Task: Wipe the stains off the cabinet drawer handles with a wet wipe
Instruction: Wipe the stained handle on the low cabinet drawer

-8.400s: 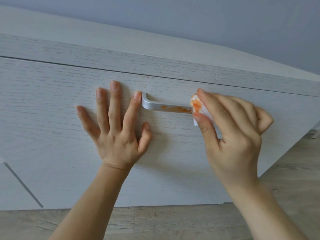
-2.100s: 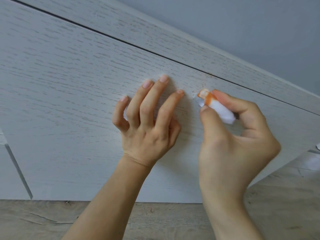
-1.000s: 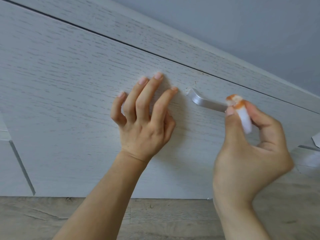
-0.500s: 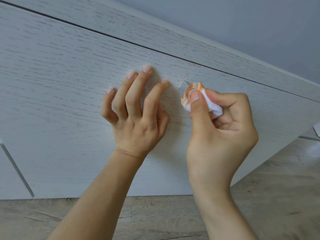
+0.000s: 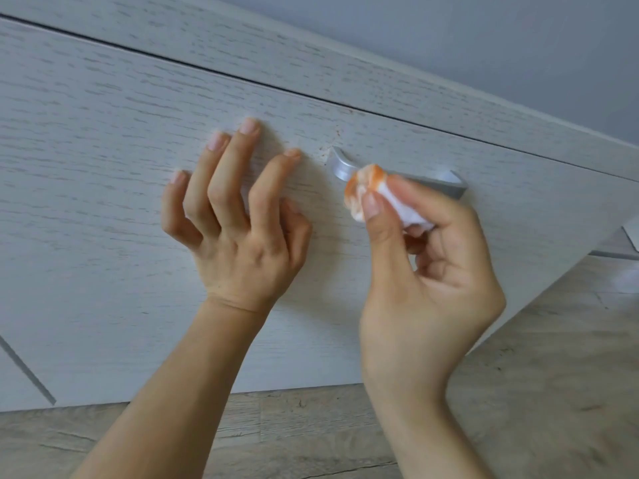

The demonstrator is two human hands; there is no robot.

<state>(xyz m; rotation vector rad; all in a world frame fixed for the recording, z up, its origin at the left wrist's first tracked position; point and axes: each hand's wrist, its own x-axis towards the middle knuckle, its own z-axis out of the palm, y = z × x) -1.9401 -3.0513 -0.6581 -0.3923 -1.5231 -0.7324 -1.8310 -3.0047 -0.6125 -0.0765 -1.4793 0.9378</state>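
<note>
A silver bar handle [image 5: 428, 183] runs across the pale wood-grain drawer front [image 5: 103, 167]. My right hand [image 5: 428, 271] pinches a balled white wet wipe [image 5: 366, 191], stained orange, against the handle just right of its left end. The visible metal looks clean. Tiny reddish specks [image 5: 325, 152] dot the wood beside the handle's left end. My left hand [image 5: 238, 223] presses its fingertips on the drawer front to the left of the handle, fingers spread, with something small and white showing under the fingers.
The cabinet's top board [image 5: 380, 81] runs above a dark gap. A grey wall [image 5: 484, 39] lies behind. Wood-look flooring [image 5: 536, 392] lies below and to the right. Another drawer seam [image 5: 27, 371] shows at the lower left.
The right hand with the wipe has slid back and forth along the handle; it now sits a little right of the left end, with most of the bar uncovered. The left hand stays pressed in place.
</note>
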